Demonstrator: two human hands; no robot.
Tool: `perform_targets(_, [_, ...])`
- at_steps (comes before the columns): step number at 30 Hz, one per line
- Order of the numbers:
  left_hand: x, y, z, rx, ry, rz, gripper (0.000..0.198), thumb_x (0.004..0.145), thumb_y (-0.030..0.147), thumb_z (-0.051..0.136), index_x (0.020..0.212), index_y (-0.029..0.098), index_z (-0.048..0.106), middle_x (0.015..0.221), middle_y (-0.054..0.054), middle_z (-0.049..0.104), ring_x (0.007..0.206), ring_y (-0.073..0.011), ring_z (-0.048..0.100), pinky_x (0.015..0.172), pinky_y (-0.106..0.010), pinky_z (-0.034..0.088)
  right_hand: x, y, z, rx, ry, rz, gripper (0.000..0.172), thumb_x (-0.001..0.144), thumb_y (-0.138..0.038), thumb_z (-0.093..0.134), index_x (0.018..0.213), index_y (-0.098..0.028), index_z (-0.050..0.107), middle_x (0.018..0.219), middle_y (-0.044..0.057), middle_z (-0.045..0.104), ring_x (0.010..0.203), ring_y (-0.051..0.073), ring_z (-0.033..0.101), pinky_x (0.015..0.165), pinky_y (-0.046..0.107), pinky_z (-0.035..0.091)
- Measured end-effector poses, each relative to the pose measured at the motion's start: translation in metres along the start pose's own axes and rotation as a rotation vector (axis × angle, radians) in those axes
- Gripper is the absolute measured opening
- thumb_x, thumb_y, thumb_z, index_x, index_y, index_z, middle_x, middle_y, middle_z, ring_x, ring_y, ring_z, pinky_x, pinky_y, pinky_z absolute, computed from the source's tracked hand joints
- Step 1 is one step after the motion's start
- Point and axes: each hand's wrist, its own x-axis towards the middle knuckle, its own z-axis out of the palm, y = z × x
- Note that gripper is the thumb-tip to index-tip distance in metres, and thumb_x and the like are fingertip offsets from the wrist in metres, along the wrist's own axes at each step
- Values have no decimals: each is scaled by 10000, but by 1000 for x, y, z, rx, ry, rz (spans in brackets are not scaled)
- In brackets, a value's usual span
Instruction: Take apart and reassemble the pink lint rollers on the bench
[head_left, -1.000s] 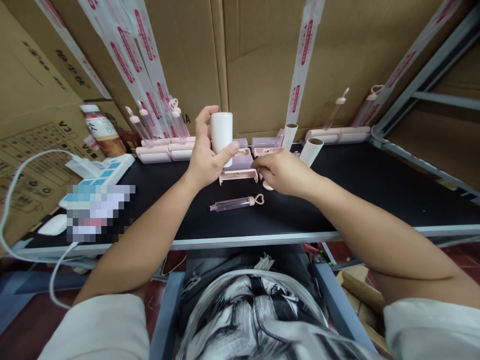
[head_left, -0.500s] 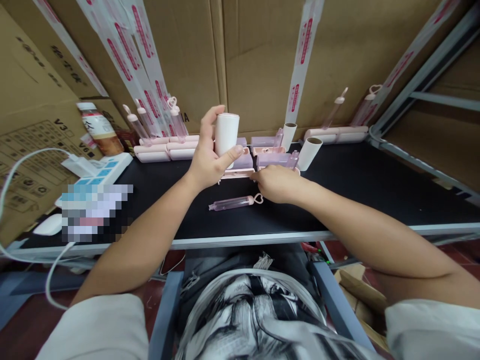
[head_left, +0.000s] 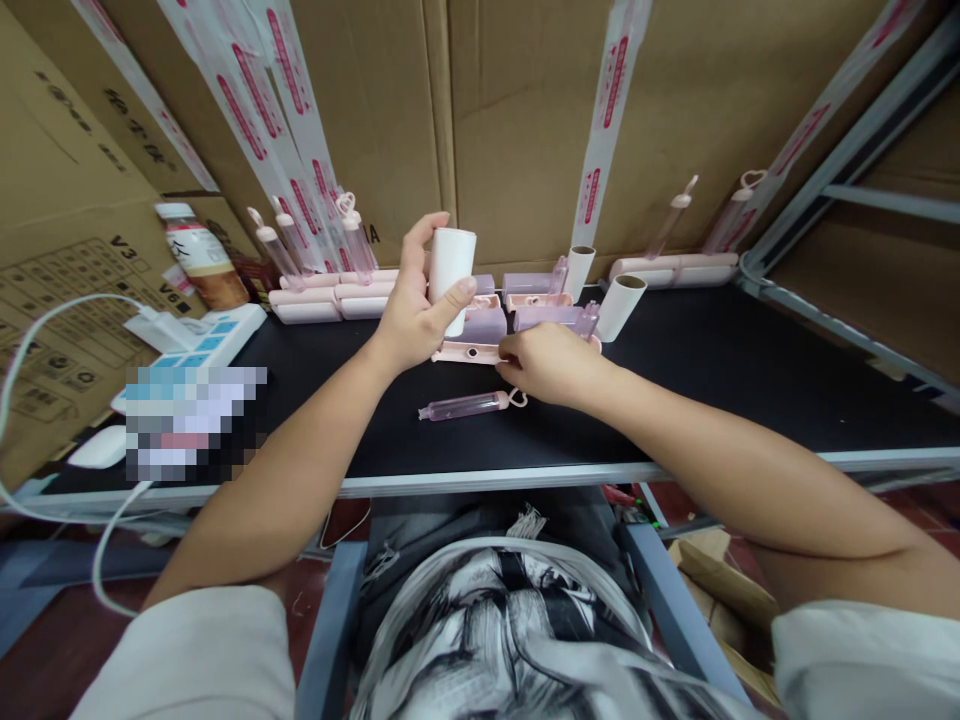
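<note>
My left hand (head_left: 415, 305) is wrapped round an upright white roll (head_left: 452, 265), holding it above the black tabletop (head_left: 375, 430). My right hand (head_left: 551, 362) pinches the right end of a long, shallow pink case half (head_left: 469, 352) with a dark round spot in it. In front of the hands lies a clear purple tube (head_left: 465, 406) with a pink heart-shaped loop (head_left: 517, 398). Behind my hands are purple translucent case parts (head_left: 486, 323) and another open pink case half (head_left: 536, 300). Two white rolls with brown cores, a nearer one (head_left: 621, 310) and a farther one (head_left: 579, 275), stand right of them.
Pink closed cases (head_left: 304, 305) with upright loop-ended tubes stand at the back left, and similar cases (head_left: 675, 268) at the back right. A drink bottle (head_left: 199, 255), a power strip (head_left: 206, 350) and a white cable (head_left: 45, 335) occupy the left. Cardboard (head_left: 517, 130) walls the back; a metal frame (head_left: 885, 195) stands right.
The pink case half has tipped so that its inside and dark spot show more, and its right end is in my right fingers. My left hand with the white roll has barely moved.
</note>
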Motion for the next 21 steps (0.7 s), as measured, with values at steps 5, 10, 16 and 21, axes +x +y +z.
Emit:
perform_targets(5, [-1, -8, -1, -77, -70, -71, 798, 903, 782, 705, 1559, 392, 468, 1030, -87, 682, 962, -311, 772, 903, -580, 669, 6, 2, 4, 31, 52, 15, 244, 1009, -241, 577, 1017, -139, 798, 1052, 175, 835, 1007, 328, 787, 758, 364, 469])
perform_targets(10, [-4, -15, 4, -145, -98, -112, 736, 876, 777, 744, 1467, 379, 560, 934, -64, 660, 928, -332, 786, 873, -632, 671, 10, 4, 8, 14, 54, 34, 255, 961, -118, 543, 1043, -127, 784, 1087, 189, 822, 1011, 328, 779, 773, 361, 469])
perform_targets(16, [-4, -13, 6, -160, -120, -113, 744, 871, 784, 745, 1462, 368, 568, 880, -47, 651, 881, -321, 785, 867, -652, 667, 14, 4, 10, 40, 99, 30, 302, 967, -130, 557, 1155, -95, 790, 1143, 204, 789, 1044, 315, 759, 856, 350, 486])
perform_targets(21, [-3, -14, 2, -112, -110, -80, 752, 887, 789, 722, 1485, 366, 551, 902, -54, 669, 882, -301, 783, 875, -613, 676, 17, 6, 9, 27, 107, 34, 314, 988, -173, 546, 1082, -84, 833, 1109, 212, 786, 1031, 315, 751, 873, 353, 491])
